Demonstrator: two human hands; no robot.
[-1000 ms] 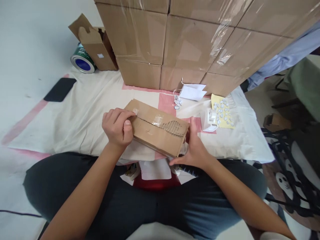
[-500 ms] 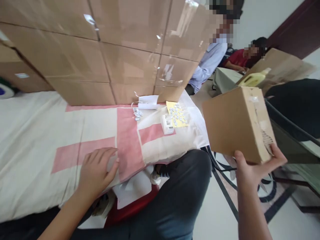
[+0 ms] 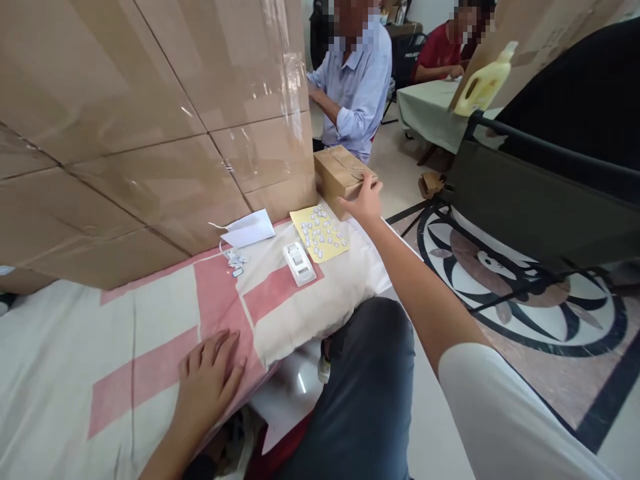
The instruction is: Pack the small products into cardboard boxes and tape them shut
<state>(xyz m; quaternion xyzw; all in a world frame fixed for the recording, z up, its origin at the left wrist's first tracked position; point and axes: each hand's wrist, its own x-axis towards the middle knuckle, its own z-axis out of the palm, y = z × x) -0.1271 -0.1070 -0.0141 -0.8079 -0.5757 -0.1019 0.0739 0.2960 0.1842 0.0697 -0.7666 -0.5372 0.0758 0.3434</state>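
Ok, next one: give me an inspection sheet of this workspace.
Surface: pink-and-cream cloth.
Thing in hand: box beside the stacked cartons.
Clutter: yellow sheet bearing small pale pieces; white plastic item; folded white paper.
Grip: left hand at the cloth, no object seen in it; right hand touching the box, firmness unclear.
Cables: nothing clearly seen.
Surroundings: two people, in blue shirt and red shirt; yellow bottle.

A medallion [image 3: 525,317] patterns the floor [image 3: 570,387]; a cloth-covered table [image 3: 425,110] stands beyond.
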